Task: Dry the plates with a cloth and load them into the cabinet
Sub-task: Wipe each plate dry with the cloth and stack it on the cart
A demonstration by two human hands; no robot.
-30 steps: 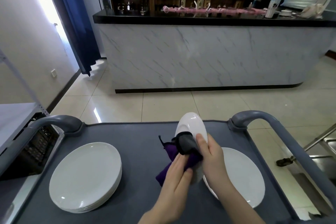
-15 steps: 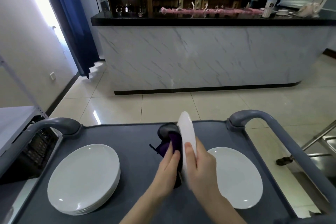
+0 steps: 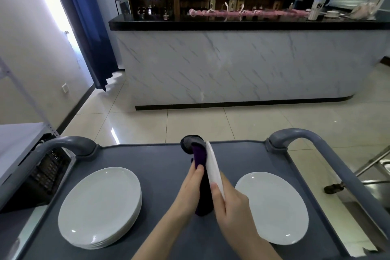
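My right hand (image 3: 229,202) grips a white plate (image 3: 212,163) by its lower rim and holds it on edge above the grey cart top (image 3: 160,162). My left hand (image 3: 191,188) presses a purple and grey cloth (image 3: 198,154) flat against the plate's left face, fingers straight along it. A stack of white plates (image 3: 101,205) lies on the cart's left side. A single white plate (image 3: 274,207) lies on the cart's right side.
Grey cart handles rise at the far left (image 3: 69,143) and far right (image 3: 299,135) corners. A dark crate (image 3: 44,177) and a white shelf (image 3: 14,143) stand to the left. A marble-fronted bar counter (image 3: 232,59) stands across the tiled floor.
The plate has turned from facing me to standing edge-on. The cloth has moved from the plate's front to its left face, with my left hand sliding up along it.
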